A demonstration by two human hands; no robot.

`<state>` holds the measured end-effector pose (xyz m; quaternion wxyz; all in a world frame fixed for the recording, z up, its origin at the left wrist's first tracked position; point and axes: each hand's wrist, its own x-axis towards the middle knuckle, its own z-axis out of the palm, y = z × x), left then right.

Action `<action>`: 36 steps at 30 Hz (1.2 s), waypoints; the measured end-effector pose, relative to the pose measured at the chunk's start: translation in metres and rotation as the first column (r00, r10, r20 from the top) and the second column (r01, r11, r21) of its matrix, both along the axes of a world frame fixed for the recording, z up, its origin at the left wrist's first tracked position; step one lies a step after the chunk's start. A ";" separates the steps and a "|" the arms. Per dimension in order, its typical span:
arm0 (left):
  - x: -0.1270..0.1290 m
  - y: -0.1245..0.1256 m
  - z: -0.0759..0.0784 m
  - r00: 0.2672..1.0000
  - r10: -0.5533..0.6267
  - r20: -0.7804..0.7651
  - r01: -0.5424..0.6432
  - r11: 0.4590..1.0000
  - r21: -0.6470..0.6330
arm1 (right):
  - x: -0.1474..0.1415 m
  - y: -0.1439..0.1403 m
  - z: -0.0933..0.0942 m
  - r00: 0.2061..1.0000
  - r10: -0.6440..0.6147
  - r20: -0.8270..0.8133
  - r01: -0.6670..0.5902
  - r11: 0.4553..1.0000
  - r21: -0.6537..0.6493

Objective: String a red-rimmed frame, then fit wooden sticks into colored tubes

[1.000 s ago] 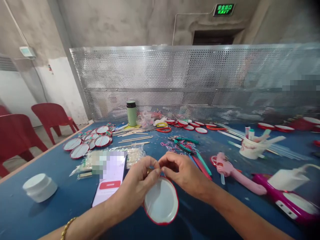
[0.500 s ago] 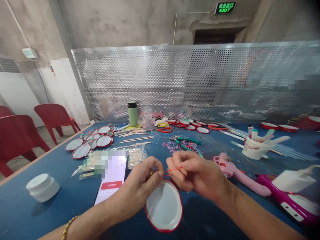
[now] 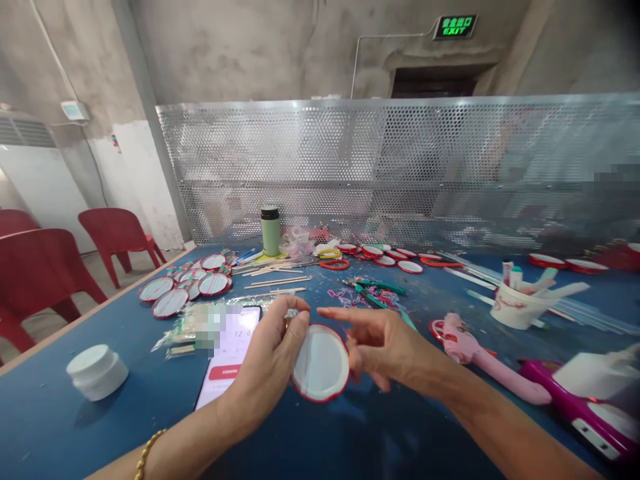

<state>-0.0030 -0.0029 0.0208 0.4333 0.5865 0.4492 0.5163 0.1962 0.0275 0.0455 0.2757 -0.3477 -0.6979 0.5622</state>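
Note:
My left hand (image 3: pixel 270 357) pinches the top left rim of a round white disc with a red edge (image 3: pixel 321 365), holding it tilted just above the blue table (image 3: pixel 100 433). A small gold piece shows between the left thumb and fingers. My right hand (image 3: pixel 383 347) is just right of the disc, forefinger stretched out over its top edge, the other fingers loosely curled and holding nothing I can see. A phone with a lit screen (image 3: pixel 230 353) lies flat under my left hand.
Finished red-rimmed discs (image 3: pixel 193 288) lie at the left, more (image 3: pixel 385 255) at the back. Nearby are wooden sticks (image 3: pixel 273 272), a green flask (image 3: pixel 271 231), pliers (image 3: pixel 373 292), a pink glue gun (image 3: pixel 480 353), a white cup of tools (image 3: pixel 520 303), a white jar (image 3: pixel 97 372) and red chairs (image 3: pixel 45 267).
My right hand has let go of the red thread it was pulling and now points a finger. My left hand has lifted the disc and tilted it more upright.

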 end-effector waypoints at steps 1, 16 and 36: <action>0.000 0.001 0.001 1.000 0.015 -0.011 -0.015 1.000 0.018 | -0.003 -0.002 -0.001 1.000 -0.001 0.000 0.001 1.000 0.000; -0.002 0.002 -0.009 0.972 0.063 -0.226 -0.032 0.990 0.138 | -0.019 -0.014 -0.009 0.996 0.058 -0.067 -0.065 0.994 -0.093; -0.010 0.006 0.007 0.924 0.267 -0.272 -0.194 0.944 0.267 | -0.032 -0.023 -0.008 0.996 -0.088 -0.001 0.088 0.996 -0.023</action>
